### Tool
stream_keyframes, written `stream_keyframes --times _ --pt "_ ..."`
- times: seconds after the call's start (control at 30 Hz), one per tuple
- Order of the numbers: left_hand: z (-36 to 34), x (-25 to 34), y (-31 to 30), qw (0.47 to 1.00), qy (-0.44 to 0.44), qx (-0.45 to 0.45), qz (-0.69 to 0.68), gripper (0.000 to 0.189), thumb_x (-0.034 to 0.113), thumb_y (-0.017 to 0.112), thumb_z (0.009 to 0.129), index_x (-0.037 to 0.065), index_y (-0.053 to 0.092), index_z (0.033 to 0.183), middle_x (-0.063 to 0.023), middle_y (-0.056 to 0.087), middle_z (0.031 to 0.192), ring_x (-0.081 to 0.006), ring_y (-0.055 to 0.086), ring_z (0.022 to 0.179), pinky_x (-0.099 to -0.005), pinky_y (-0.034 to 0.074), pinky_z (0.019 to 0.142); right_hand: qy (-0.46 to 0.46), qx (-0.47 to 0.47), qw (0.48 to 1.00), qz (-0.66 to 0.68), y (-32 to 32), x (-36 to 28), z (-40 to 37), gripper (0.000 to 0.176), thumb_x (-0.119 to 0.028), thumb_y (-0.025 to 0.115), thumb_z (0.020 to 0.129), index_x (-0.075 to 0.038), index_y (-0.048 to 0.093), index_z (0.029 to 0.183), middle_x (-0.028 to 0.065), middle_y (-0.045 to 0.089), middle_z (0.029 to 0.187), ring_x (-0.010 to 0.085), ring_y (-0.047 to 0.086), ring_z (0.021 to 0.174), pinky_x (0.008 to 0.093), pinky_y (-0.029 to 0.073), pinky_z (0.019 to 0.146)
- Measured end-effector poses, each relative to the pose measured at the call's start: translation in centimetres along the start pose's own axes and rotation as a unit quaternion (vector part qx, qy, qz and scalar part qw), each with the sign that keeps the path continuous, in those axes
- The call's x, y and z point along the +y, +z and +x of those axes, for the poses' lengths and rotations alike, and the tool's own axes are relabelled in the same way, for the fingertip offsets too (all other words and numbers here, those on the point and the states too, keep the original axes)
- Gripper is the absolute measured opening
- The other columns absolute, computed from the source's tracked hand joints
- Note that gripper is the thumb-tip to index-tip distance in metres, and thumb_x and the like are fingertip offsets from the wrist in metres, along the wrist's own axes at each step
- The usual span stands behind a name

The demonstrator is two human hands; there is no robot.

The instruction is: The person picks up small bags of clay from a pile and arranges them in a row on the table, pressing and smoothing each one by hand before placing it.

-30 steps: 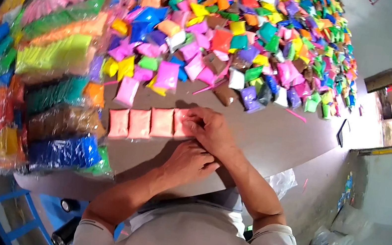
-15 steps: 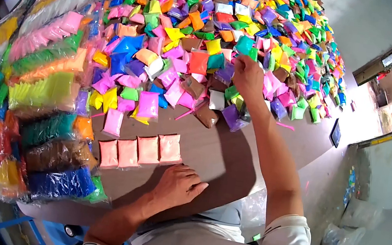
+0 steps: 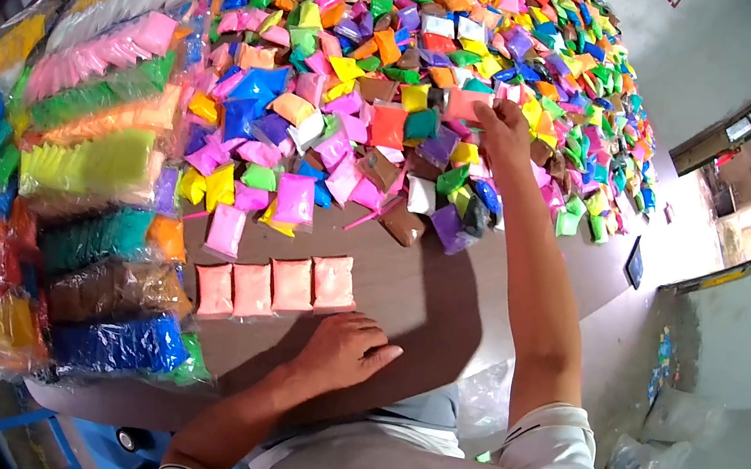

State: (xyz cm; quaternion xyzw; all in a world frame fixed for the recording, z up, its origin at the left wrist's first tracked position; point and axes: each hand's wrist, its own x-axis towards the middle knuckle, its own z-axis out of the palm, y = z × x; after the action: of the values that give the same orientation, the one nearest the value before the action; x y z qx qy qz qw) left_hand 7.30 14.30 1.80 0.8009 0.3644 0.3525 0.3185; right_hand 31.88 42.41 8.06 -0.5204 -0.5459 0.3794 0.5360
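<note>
A salmon-pink packet (image 3: 467,105) is pinched in my right hand (image 3: 505,130), held over the near part of the big pile of small coloured packets (image 3: 352,126). My left hand (image 3: 345,350) rests on the table near its front edge, fingers loosely curled under and thumb out, with nothing seen in it. Just beyond its knuckles lies a neat row of several salmon-pink packets (image 3: 293,285), side by side. A pink packet (image 3: 225,231) lies above the row, at the pile's near edge.
Clear bags of packets sorted by colour are stacked on the left, among them dark blue (image 3: 120,343), brown (image 3: 118,290) and yellow-green (image 3: 88,165) ones. A dark flat device (image 3: 635,261) lies at the table's right edge. Clear plastic bags (image 3: 645,464) are on the floor at right.
My right hand has moved slightly right over the pile, and a salmon-pink packet now shows in its fingers. My left hand stays by the row. The view has shifted slightly.
</note>
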Motion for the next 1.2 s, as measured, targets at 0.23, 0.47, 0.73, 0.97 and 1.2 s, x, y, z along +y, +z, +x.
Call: stream_keyframes --times 0.23,0.47,0.73,0.97,1.2 --pt "0.1 0.7 -1.0 0.994 -0.078 -0.019 -0.075 0.033 0.031 0.07 0.09 0.001 0.063 0.078 -0.0132 0.06 0.071 -0.0296 0.061 0.065 -0.0394 0.048 0.06 0.106 -0.154 0.973 0.137 -1.9 -2.6 -13.9 0.017 -0.019 0.071 0.091 -0.004 0.067 0.099 -0.0016 0.065 0.085 0.0083 0.06 0.079 0.0264 0.048 0.072" --pt "0.2 0.9 -1.1 0.986 -0.113 -0.028 -0.116 0.035 0.033 0.068 0.092 0.0 0.063 0.083 -0.0128 0.059 0.071 -0.0264 0.058 0.06 -0.0363 0.045 0.057 0.19 -0.282 0.922 0.187 -0.6 -1.9 -24.5 0.026 -0.011 0.073 0.09 0.002 0.067 0.112 0.003 0.069 0.098 0.0096 0.064 0.088 0.0259 0.053 0.079" --pt "0.2 0.2 -0.8 0.991 -0.084 -0.035 -0.096 0.034 0.032 0.066 0.093 -0.001 0.064 0.089 -0.0161 0.061 0.076 -0.0319 0.061 0.068 -0.0406 0.045 0.06 0.206 -0.286 0.913 0.205 1.1 -0.9 -26.5 0.026 -0.013 0.073 0.091 0.003 0.066 0.11 0.0029 0.068 0.093 0.0081 0.063 0.081 0.023 0.052 0.07" --pt "0.0 0.1 -0.9 0.981 -0.133 -0.032 -0.139 0.045 0.043 0.055 0.1 -0.001 0.065 0.103 -0.0137 0.06 0.079 -0.0241 0.057 0.07 -0.0363 0.046 0.066 0.224 -0.187 0.907 0.305 2.6 -2.2 -28.0 0.031 -0.02 0.07 0.094 0.001 0.066 0.116 0.0033 0.069 0.099 0.0082 0.062 0.086 0.0247 0.051 0.076" --pt "-0.2 -0.4 -0.7 0.983 -0.155 -0.071 -0.073 0.049 0.045 0.054 0.1 -0.003 0.062 0.096 -0.0143 0.059 0.077 -0.0248 0.055 0.069 -0.038 0.045 0.064 0.18 -0.153 0.945 0.227 2.9 -1.2 -29.3 0.03 -0.024 0.064 0.099 0.003 0.068 0.112 0.0012 0.067 0.098 0.0063 0.058 0.085 0.0229 0.049 0.075"
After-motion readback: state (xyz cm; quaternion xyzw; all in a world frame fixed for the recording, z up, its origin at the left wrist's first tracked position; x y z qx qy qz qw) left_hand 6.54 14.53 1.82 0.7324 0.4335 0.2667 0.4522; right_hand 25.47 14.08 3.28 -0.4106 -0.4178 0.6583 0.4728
